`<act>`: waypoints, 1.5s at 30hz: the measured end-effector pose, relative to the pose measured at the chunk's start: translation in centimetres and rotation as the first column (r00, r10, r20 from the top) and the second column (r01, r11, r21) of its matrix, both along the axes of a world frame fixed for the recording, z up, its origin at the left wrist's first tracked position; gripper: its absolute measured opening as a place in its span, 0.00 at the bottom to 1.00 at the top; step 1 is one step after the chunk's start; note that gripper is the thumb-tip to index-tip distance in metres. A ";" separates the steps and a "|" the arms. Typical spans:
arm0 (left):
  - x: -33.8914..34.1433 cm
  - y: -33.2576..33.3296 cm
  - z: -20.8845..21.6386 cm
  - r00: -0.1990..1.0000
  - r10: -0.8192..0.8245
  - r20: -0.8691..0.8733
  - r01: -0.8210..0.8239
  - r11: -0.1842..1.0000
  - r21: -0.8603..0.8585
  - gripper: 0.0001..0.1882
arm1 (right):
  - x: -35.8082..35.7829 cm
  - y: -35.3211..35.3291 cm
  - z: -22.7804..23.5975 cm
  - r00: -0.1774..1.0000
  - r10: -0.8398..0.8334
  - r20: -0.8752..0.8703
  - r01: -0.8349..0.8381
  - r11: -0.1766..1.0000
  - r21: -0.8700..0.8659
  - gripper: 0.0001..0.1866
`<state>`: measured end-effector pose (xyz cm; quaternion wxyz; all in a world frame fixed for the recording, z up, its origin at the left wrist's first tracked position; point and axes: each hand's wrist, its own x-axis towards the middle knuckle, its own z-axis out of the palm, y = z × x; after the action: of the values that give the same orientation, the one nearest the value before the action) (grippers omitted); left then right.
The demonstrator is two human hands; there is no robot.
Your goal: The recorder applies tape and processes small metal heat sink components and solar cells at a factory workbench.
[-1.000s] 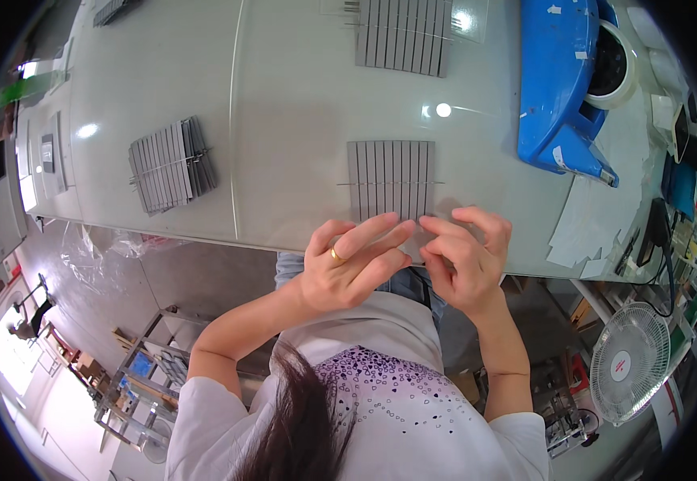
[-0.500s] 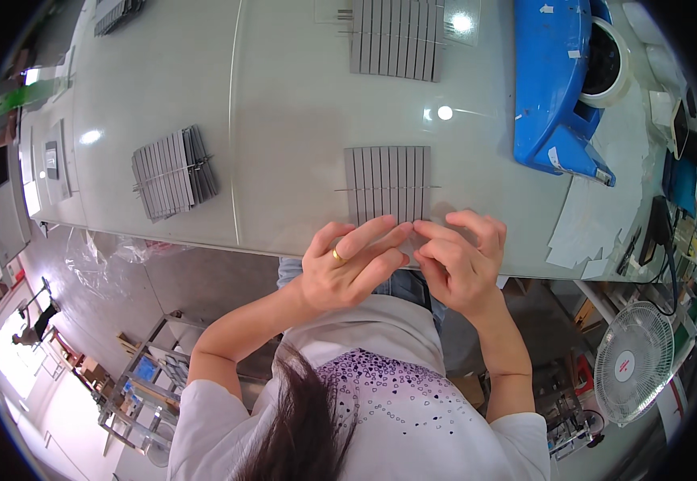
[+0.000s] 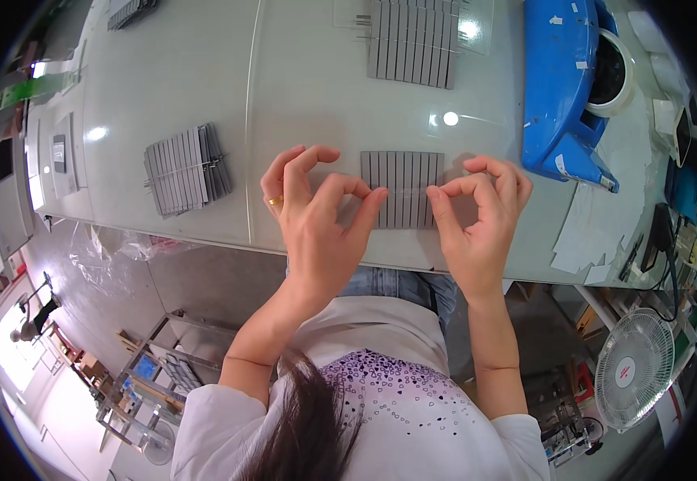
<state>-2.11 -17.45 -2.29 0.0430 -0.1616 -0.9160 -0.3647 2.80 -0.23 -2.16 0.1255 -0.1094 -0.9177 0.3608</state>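
A flat grey block (image 3: 403, 210) of narrow parallel strips lies on the table in front of me. My left hand (image 3: 320, 212) is over its left edge, thumb and index finger pinched together and the other fingers raised. At the block's right edge my right hand (image 3: 481, 212) pinches in the same way. A faint, thin clear strip (image 3: 406, 191) runs across the block between the two pinches; it looks like tape, but its ends are hidden by my fingertips. The thin wire across the block is hard to make out now.
Beyond stands a similar grey block (image 3: 413, 48) with wires sticking out. A fanned grey stack (image 3: 184, 172) lies left, another (image 3: 130, 11) far left. A large blue tape dispenser (image 3: 561, 80) stands right, near white paper scraps (image 3: 597, 224). A white fan (image 3: 634, 369) is at lower right.
Both hands have moved away from me, from the block's near edge up onto its middle, and spread apart to its left and right edges. The fingertips now touch down near the wire's line.
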 end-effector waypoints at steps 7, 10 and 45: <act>-0.1 -0.1 -0.1 1.000 -0.011 -0.012 0.011 0.999 -0.031 0.10 | 0.2 -0.5 -0.2 0.997 -0.068 -0.038 0.068 0.998 0.009 0.08; -0.2 0.0 -0.1 1.000 -0.016 -0.015 0.016 0.999 -0.032 0.10 | 0.2 -0.4 -0.3 0.996 -0.067 -0.051 0.069 0.997 0.024 0.08; 0.7 -4.4 -1.0 0.899 -0.371 -0.234 0.293 0.905 -0.308 0.24 | 2.7 -4.0 -0.2 0.983 0.180 0.028 -0.180 0.938 0.297 0.22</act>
<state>-1.45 -21.81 -3.30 0.0902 -0.3724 -0.8988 -0.2132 5.47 -4.19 -2.37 0.1066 -0.0048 -0.9677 0.2284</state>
